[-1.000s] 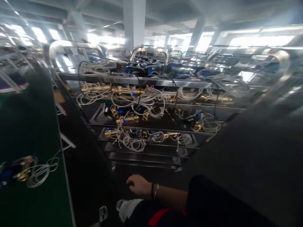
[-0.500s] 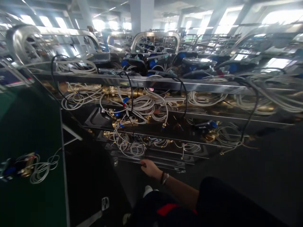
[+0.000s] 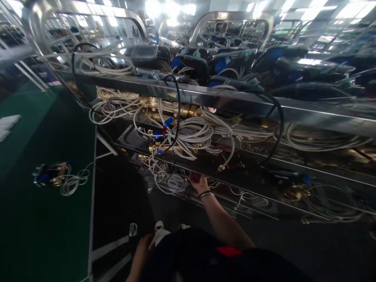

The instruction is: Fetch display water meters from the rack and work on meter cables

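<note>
My right hand (image 3: 199,183) reaches in at a lower shelf of a metal rack, beside coiled pale cables (image 3: 169,180). Its fingers are in shadow at the shelf, so neither their grip nor anything in them can be made out. Low in the view, my left hand (image 3: 145,243) hangs by my leg, its fingers dark and unclear. Brass valve-like fittings (image 3: 188,111) with cable coils (image 3: 194,133) lie on the shelf above, some with blue and red tags (image 3: 167,124).
Dark devices with blue parts (image 3: 190,64) crowd the rack's top, behind its metal rim (image 3: 205,94). Black cable loops (image 3: 178,113) hang over the front. To the left, a device with brass fitting and coil (image 3: 55,174) rests on a green surface (image 3: 44,227).
My right hand has moved up and forward from below the shelves to a lower shelf. My left hand has come into view at the bottom. The view has shifted closer to the rack.
</note>
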A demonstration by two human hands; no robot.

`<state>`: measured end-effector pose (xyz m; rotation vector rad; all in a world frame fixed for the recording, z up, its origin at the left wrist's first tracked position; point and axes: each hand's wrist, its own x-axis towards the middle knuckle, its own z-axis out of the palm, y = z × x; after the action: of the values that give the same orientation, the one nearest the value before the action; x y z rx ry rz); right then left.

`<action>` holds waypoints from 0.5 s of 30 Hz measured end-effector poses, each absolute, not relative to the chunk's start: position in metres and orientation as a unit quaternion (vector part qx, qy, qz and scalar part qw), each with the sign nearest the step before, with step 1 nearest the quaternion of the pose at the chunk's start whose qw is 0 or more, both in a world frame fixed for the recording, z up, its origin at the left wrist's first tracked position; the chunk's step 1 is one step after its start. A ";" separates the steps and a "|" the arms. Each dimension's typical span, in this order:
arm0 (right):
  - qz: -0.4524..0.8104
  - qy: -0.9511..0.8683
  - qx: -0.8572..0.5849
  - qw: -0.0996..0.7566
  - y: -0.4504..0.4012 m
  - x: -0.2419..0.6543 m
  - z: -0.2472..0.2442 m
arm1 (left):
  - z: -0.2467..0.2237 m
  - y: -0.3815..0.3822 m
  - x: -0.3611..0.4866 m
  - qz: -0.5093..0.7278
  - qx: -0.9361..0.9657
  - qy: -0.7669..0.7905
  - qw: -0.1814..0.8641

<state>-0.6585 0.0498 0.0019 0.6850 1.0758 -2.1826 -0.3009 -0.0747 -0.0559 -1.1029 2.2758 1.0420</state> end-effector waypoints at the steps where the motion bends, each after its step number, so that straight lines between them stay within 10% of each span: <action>1: -0.831 0.392 0.263 0.294 0.050 -0.654 0.003 | -0.055 -0.081 -0.304 0.364 -0.382 0.823 0.209; 15: -0.814 0.436 0.263 0.280 0.098 -0.611 0.073 | 0.005 -0.148 -0.330 0.359 -0.344 0.845 0.196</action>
<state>-0.6112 0.0984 0.0727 0.7066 1.1703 -2.1816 -0.3295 -0.1476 0.0053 -0.9624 2.3687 1.0054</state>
